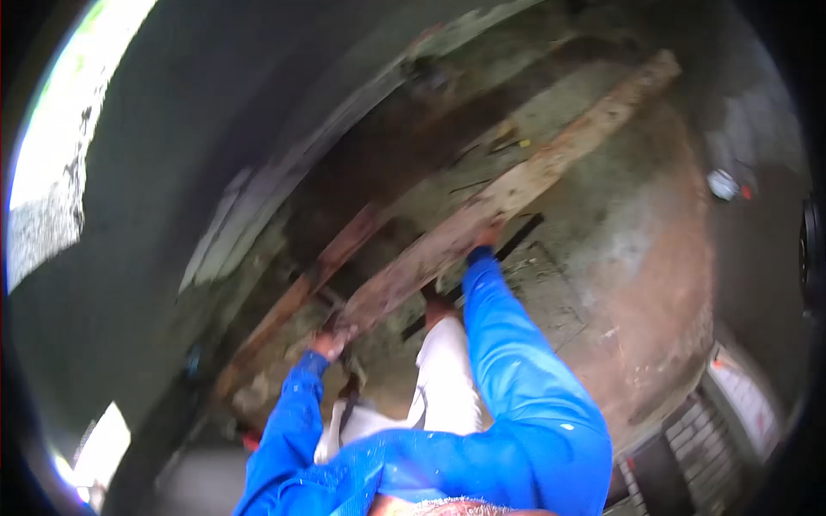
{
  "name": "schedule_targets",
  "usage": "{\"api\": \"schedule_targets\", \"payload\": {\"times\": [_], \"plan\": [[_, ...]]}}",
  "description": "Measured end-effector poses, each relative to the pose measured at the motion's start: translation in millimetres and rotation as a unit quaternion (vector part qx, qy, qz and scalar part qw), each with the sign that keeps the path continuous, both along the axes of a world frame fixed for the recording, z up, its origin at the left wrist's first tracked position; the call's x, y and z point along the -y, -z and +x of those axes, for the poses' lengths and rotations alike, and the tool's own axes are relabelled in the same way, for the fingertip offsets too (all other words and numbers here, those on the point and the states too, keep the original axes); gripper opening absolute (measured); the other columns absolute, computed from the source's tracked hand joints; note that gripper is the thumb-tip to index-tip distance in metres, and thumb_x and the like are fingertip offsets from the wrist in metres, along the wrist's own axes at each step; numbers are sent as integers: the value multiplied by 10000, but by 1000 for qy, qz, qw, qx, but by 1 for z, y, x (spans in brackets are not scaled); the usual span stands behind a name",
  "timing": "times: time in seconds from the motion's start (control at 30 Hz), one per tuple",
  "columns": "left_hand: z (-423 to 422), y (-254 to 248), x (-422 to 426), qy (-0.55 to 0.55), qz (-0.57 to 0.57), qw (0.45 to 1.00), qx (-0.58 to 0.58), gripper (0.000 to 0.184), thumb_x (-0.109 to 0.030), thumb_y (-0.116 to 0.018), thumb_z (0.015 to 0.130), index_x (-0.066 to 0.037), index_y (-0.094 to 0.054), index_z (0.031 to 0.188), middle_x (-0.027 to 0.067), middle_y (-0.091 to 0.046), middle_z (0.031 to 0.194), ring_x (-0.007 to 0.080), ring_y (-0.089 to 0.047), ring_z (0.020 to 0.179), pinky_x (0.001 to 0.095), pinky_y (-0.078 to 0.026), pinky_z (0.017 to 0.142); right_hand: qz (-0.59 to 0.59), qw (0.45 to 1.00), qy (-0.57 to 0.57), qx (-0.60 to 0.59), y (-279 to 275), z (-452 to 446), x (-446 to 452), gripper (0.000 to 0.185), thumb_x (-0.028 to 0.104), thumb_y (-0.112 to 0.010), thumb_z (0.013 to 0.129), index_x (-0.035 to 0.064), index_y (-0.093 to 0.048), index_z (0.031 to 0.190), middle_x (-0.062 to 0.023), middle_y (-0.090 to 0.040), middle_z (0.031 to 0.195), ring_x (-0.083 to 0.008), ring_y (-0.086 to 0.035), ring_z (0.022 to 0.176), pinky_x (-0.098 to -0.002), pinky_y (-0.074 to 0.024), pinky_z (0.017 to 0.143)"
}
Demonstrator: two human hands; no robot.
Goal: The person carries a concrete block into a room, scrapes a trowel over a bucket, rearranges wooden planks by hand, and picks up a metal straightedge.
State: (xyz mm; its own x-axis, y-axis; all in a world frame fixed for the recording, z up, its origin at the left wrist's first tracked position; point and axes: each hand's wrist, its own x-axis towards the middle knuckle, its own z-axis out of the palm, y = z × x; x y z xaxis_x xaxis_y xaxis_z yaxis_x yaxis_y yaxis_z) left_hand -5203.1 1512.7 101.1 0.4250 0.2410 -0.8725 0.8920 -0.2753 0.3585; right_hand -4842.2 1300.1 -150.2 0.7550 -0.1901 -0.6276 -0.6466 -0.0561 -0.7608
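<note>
A long, worn wooden plank [525, 185] slants from lower left to upper right in front of my legs. My left hand [328, 341] is closed on its near lower end. Further up, along the lower edge, my right hand [489, 237] grips the same plank, with its fingers partly hidden and blurred. Both arms wear blue sleeves. My feet, below white trousers, are close under the plank.
A reddish board [348, 241] lies beyond the plank, toward the wall [198, 112]. Dark strips [521, 238] and debris lie on the dirty floor [594, 284]. Stacked bricks [701, 434] and a white sack-like item [747, 404] are at lower right.
</note>
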Motion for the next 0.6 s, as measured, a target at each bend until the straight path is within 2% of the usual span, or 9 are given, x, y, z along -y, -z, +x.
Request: {"api": "schedule_targets", "payload": {"times": [0.03,0.07,0.1,0.17,0.23,0.27,0.37,0.47,0.6], "plan": [[7,-19,-1,-80,-13,997,-5,688,-483,-542,798,-58,-339,1299,174,-490,1225,330,-478,1118,369,-390,924,-15,995,30,-96,-58,14,-22,645,521,-268,914,15,-348,1305,-149,-481,1196,-272,-491,1042,-381,-421,874],[-8,-28,-1,-92,1,995,-29,688,-483,-542,798,-58,-339,1299,174,-490,1225,330,-478,1118,369,-390,924,-198,956,-184,-116,43,5,11,670,539,-309,891,33,-303,1330,-203,-427,1245,-332,-497,1044,-412,-419,875],[-22,-30,-3,-85,18,995,-51,675,-456,-554,801,-44,-341,1291,170,-507,1207,329,-501,1089,369,-411,899,-380,840,-369,-117,142,-3,44,709,557,-351,868,51,-257,1355,-257,-372,1295,-392,-502,1047,-443,-418,877],[-51,-34,-7,-77,37,993,-82,662,-429,-565,803,-31,-343,1284,166,-523,1188,327,-523,1060,370,-432,873,-509,777,-368,37,234,-16,72,777,624,-369,828,75,-245,1365,-228,-361,1317,-373,-536,989,-442,-436,841],[-99,-26,-14,-157,45,982,-97,670,-431,-556,809,-12,-333,1281,177,-530,1169,330,-540,1033,383,-450,843,-193,964,-136,-126,166,2,51,671,606,-299,857,115,-364,1310,-171,-474,1212,-346,-526,995,-467,-438,810],[-128,-21,-15,-173,30,979,-105,664,-433,-554,812,-10,-340,1276,189,-531,1158,333,-537,1036,383,-453,833,-88,976,17,-200,129,12,40,638,597,-264,872,135,-423,1283,-143,-531,1159,-333,-520,999,-480,-439,794],[-178,-17,-16,-30,95,993,-58,652,-429,-563,809,-23,-354,1275,183,-547,1136,321,-540,1035,372,-451,839,23,977,48,-207,93,23,28,656,630,-266,853,166,-398,1298,-101,-494,1214,-299,-498,1030,-474,-418,824],[-227,27,-12,-169,107,975,-101,607,-405,-565,814,-37,-379,1260,178,-547,1140,306,-552,1011,360,-447,848,74,975,39,-207,37,13,8,719,659,-272,833,136,-343,1321,-64,-408,1300,-256,-435,1106,-426,-370,896],[-158,8,-16,-203,89,971,-83,591,-373,-579,812,-45,-381,1261,187,-553,1126,304,-555,1006,365,-441,857,-44,978,39,-201,38,-27,10,695,621,-351,834,117,-327,1311,-61,-439,1249,-238,-485,1037,-381,-415,816]]}}
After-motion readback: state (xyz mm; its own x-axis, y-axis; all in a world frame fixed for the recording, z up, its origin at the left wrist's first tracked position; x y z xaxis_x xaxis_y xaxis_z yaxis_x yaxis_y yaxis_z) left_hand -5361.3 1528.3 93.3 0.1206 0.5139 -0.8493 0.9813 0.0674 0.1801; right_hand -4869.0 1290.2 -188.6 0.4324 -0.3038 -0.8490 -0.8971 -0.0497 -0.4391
